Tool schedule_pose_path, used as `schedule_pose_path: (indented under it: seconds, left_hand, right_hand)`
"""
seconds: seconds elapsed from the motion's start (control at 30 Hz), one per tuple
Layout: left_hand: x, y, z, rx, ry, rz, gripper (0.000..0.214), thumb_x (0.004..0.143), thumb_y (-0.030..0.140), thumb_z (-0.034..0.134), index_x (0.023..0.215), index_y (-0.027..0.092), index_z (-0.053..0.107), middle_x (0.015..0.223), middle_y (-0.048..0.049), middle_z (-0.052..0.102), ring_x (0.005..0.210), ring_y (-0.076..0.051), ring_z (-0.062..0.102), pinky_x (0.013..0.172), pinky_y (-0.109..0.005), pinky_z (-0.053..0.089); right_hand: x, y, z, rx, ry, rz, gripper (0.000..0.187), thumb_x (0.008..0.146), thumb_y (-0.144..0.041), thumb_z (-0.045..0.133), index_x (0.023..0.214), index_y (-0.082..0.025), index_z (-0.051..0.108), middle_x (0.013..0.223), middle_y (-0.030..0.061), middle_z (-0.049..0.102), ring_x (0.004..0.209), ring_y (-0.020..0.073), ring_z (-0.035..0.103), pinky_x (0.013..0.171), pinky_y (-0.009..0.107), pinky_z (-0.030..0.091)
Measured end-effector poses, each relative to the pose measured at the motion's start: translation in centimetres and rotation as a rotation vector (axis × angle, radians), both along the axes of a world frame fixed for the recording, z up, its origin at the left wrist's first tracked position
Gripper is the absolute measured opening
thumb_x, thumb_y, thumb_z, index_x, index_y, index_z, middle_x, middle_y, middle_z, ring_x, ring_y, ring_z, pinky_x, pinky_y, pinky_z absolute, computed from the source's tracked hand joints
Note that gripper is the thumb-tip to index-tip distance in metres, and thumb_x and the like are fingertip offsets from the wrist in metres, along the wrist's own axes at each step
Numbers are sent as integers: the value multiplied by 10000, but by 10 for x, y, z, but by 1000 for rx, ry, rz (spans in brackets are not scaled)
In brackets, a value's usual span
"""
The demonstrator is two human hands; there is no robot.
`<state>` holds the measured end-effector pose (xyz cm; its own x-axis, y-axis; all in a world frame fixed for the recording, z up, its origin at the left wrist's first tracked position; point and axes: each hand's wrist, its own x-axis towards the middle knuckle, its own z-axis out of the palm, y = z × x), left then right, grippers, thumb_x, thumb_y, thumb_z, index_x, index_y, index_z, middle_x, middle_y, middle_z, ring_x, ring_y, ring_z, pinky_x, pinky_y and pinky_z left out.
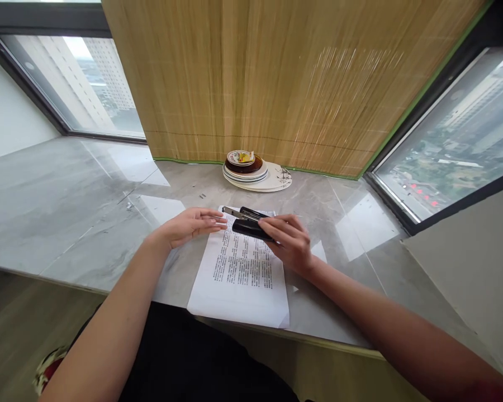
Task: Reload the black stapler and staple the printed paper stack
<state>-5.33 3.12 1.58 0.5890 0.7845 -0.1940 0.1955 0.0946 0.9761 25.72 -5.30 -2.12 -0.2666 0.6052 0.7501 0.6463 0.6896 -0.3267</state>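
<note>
black stapler (247, 228), splayed open, is gripped in the right hand (292, 241) over the printed sheet (241, 301), long axis running left and slightly away, free end just beside the empty left hand (188, 226), fingers loosely extended.

On my feed I get soft, bright daylight coming through the left window (88, 84) and the right window (456, 134), whose views look pale and hazy. A little filters through slits in the blind (255, 72). I see whitish glare patches on the glossy grey desk (67, 218), while the floor (8, 318) below sits dim. My wide lens stretches the forearms (121, 318) toward the corners. The paper (235, 304) shows bright, but I can't read its small print.
</note>
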Motion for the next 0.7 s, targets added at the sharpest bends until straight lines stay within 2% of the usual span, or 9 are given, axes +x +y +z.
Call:
schedule_pose_path:
  seconds: [0.07, 0.13, 0.27, 0.37, 0.47, 0.53, 0.63, 0.7]
  left_hand:
    - [4, -1, -3, -140, -59, -40, 402, 880, 347, 822, 1238, 179, 752, 1398, -138, 716, 1319, -302, 680, 1246, -495, 474]
    - [8, -3, -4, -200, -103, -67, 365, 887, 310, 817, 1222, 172, 770, 1362, -134, 738, 1342, -296, 665, 1272, -480, 446]
    - [11, -3, -3, -236, -168, -57, 323, 910, 273, 797, 1211, 156, 783, 1278, -138, 775, 1334, -295, 671, 1298, -465, 411]
    - [11, -3, -1, -210, -188, -79, 285, 940, 254, 762, 1203, 150, 789, 1322, -142, 757, 1359, -307, 652, 1311, -479, 389]
    - [11, -3, 1, -215, -211, -81, 261, 995, 222, 683, 1218, 128, 780, 1400, -148, 715, 1395, -293, 624, 1327, -462, 355]
    - [11, -4, 3, -251, -240, -55, 272, 1013, 165, 637, 1245, 101, 762, 1413, -157, 706, 1387, -269, 631, 1327, -432, 350]
    - [10, -4, 5, -301, -279, 1, 275, 1022, 104, 596, 1247, 73, 750, 1390, -172, 716, 1342, -248, 668, 1302, -386, 392]
    - [8, -4, 6, -325, -279, 42, 263, 1036, 108, 582, 1231, 65, 753, 1360, -182, 730, 1304, -245, 694, 1269, -365, 440]
  right_hand:
    - [3, -3, -2, -28, -105, 27, 298, 1008, -214, 642, 1220, -381, 770, 1230, 18, 795, 1084, 278, 698, 975, 490, 542]
    - [5, -6, -4, -55, -197, 77, 323, 1026, -222, 626, 1244, -422, 757, 1277, -16, 780, 1139, 269, 682, 1012, 481, 523]
    - [7, -10, -6, -49, -306, 159, 365, 1046, -220, 620, 1302, -460, 723, 1333, -59, 756, 1175, 240, 669, 1019, 432, 510]
    - [7, -10, -6, 16, -321, 107, 385, 1043, -198, 629, 1318, -452, 716, 1332, -58, 758, 1171, 231, 673, 1022, 411, 506]
    - [4, -8, -5, 201, -293, 30, 389, 1023, -172, 661, 1315, -424, 717, 1281, -56, 784, 1128, 210, 685, 1001, 380, 510]
    - [0, -6, -2, 321, -203, -10, 409, 995, -125, 683, 1312, -379, 720, 1219, -42, 807, 1075, 199, 694, 957, 366, 523]
    - [-6, -3, 5, 369, -71, -54, 445, 961, -54, 687, 1299, -340, 730, 1144, -26, 825, 1025, 203, 697, 908, 375, 543]
    - [-8, -2, 7, 375, -72, -45, 440, 956, -46, 690, 1281, -338, 739, 1134, -28, 827, 1021, 209, 696, 899, 381, 548]
